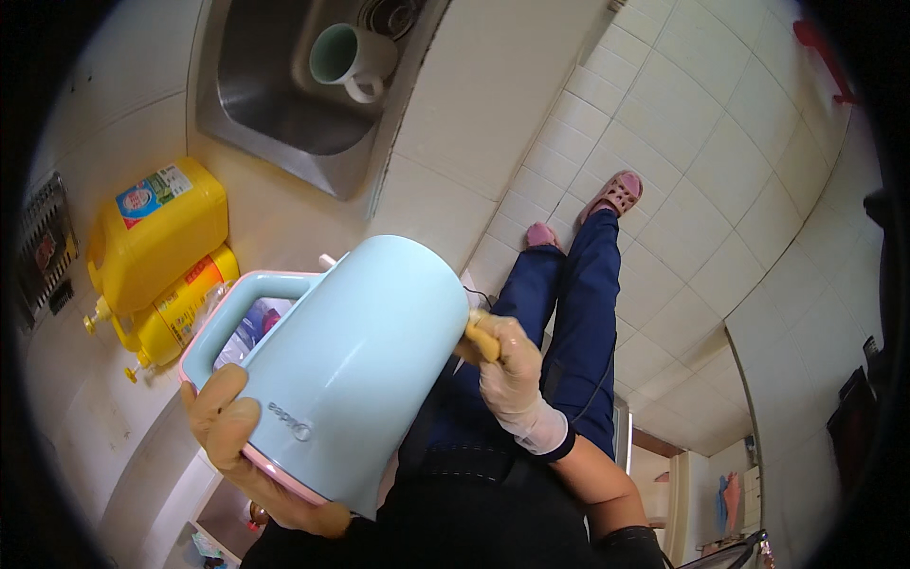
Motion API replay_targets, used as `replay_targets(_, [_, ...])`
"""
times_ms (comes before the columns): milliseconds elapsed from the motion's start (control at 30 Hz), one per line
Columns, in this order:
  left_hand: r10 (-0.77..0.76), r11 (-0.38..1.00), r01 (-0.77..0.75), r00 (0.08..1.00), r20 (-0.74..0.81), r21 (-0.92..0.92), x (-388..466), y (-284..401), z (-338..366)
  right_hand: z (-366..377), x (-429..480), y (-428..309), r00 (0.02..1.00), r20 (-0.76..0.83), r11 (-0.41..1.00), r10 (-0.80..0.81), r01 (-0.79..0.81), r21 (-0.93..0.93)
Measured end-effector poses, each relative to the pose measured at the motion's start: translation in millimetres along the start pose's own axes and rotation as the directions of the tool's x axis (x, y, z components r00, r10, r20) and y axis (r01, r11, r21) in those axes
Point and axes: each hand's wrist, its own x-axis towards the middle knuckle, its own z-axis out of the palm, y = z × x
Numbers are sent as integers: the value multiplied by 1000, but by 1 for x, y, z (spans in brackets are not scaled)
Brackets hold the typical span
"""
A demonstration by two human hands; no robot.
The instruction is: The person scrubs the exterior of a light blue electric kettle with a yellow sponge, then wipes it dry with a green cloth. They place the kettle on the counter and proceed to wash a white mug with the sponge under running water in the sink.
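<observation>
A light-blue electric kettle with pink trim is held at a tilt in front of my body. Its pink-edged rim and spout face towards me, and its smooth base end points away. My left hand grips it by the rim end, beside the looped handle. On the kettle's right side, near the base, my gloved right hand pinches a small yellow sponge, which touches or nearly touches the wall. The kettle's inside is hidden from view.
A stainless steel sink holds a white mug lying on its side. Two yellow pump jugs lie or stand on the counter at left. A rack is on the wall. Tiled floor spreads at right.
</observation>
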Motion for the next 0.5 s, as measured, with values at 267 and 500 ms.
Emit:
replay_targets(267, [-355,909,280,908,-222,-309,-3,-22,11,1,5,0,993,95,998,68,-67,-19])
replay_targets(500, [129,986,-126,991,23,-107,-11,-31,-8,-4,22,-13,986,-128,990,103,-89,111])
